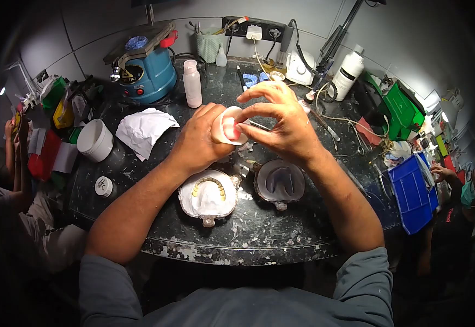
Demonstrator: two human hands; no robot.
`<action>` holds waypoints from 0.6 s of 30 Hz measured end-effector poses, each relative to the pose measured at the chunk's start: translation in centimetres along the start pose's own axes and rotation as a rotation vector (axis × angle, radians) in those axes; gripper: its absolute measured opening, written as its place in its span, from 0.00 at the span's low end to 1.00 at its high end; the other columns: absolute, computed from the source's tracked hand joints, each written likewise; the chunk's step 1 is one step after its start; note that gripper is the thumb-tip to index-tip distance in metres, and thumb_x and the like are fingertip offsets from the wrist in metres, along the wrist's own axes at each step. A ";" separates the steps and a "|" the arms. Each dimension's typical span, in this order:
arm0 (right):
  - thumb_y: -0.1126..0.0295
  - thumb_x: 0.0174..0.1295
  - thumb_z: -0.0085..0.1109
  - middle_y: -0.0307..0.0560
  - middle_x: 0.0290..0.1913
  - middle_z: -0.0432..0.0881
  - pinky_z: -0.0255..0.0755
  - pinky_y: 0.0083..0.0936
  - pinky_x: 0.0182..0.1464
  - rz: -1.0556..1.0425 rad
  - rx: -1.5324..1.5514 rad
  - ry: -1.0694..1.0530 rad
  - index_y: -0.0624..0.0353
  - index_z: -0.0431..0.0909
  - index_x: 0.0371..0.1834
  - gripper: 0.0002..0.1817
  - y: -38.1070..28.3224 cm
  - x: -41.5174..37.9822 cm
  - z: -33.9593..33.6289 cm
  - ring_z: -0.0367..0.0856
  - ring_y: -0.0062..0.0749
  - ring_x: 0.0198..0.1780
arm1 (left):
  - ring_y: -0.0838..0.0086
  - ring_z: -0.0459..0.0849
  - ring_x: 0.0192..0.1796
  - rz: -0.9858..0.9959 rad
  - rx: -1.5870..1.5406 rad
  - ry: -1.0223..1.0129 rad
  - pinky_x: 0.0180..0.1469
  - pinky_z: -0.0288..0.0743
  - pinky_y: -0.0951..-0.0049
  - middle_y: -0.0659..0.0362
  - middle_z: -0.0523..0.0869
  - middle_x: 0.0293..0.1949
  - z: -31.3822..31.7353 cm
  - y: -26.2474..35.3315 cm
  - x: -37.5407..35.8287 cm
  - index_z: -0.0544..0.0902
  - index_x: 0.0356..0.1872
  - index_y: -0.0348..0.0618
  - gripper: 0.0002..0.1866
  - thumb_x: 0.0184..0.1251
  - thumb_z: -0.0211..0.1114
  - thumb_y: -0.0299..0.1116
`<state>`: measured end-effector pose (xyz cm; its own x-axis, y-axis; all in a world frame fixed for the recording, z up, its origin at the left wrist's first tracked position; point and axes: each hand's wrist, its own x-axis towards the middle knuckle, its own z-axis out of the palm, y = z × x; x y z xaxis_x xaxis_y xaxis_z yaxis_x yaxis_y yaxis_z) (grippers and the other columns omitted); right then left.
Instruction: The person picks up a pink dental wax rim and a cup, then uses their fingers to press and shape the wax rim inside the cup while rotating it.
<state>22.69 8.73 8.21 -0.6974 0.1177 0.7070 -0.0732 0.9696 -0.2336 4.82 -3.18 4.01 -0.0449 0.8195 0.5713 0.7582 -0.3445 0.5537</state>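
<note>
My left hand [200,131] is wrapped round a small pale cup [219,126], its mouth tilted toward me. Pink material [231,128] shows inside the cup. Over the cup's mouth, my right hand [283,122] pinches a thin metal tool [261,126], mostly hidden by the fingers; its tip cannot be made out. Below the left wrist lies a white plaster dental cast [209,203] with a row of yellowish teeth. To its right, under my right wrist, rests a dark dental cast half [279,184] with a horseshoe-shaped ridge.
A pink bottle [192,87] stands behind my left hand, near a blue machine [149,79]. Crumpled white paper [146,131], a white tub [95,140] and a lid [104,187] lie left. A white bottle [348,72], cables and a blue folder [412,193] are right. Other people sit at both sides.
</note>
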 end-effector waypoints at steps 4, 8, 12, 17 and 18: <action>0.67 0.52 0.76 0.39 0.51 0.83 0.64 0.42 0.68 0.019 0.001 0.028 0.51 0.89 0.34 0.08 -0.1 0.0 0.2 0.77 0.39 0.59 | 0.55 0.79 0.49 -0.002 0.061 0.006 0.53 0.75 0.57 0.52 0.80 0.42 0.0 0.0 0.0 0.80 0.47 0.39 0.23 0.50 0.75 0.36; 0.67 0.52 0.76 0.39 0.50 0.83 0.64 0.42 0.68 0.000 0.004 0.024 0.51 0.88 0.35 0.08 -0.2 0.0 0.2 0.77 0.38 0.58 | 0.55 0.79 0.49 0.016 0.060 0.013 0.53 0.75 0.57 0.52 0.80 0.42 0.1 0.0 0.0 0.80 0.47 0.39 0.23 0.50 0.76 0.36; 0.68 0.52 0.76 0.38 0.50 0.83 0.63 0.44 0.70 -0.024 -0.002 0.027 0.52 0.87 0.34 0.08 0.0 -0.1 0.4 0.78 0.38 0.58 | 0.54 0.79 0.49 0.025 0.083 0.019 0.53 0.75 0.57 0.52 0.80 0.42 0.2 -0.1 -0.1 0.80 0.47 0.39 0.22 0.51 0.75 0.36; 0.68 0.51 0.75 0.39 0.48 0.82 0.59 0.49 0.74 -0.035 -0.003 0.026 0.53 0.85 0.35 0.09 0.0 -0.1 0.8 0.78 0.38 0.57 | 0.55 0.79 0.48 0.027 0.097 0.014 0.53 0.75 0.57 0.52 0.80 0.42 0.1 0.2 0.0 0.80 0.46 0.39 0.20 0.53 0.73 0.35; 0.68 0.51 0.75 0.39 0.48 0.82 0.58 0.51 0.75 -0.039 0.001 0.025 0.53 0.85 0.35 0.10 0.1 -0.2 1.0 0.78 0.38 0.57 | 0.55 0.79 0.48 0.032 0.101 0.012 0.54 0.74 0.57 0.52 0.80 0.42 0.1 0.3 0.0 0.80 0.46 0.39 0.20 0.54 0.73 0.35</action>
<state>22.11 8.60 7.43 -0.6762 0.0848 0.7318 -0.1011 0.9733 -0.2062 5.06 -3.22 4.14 -0.0270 0.8034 0.5949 0.8208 -0.3219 0.4719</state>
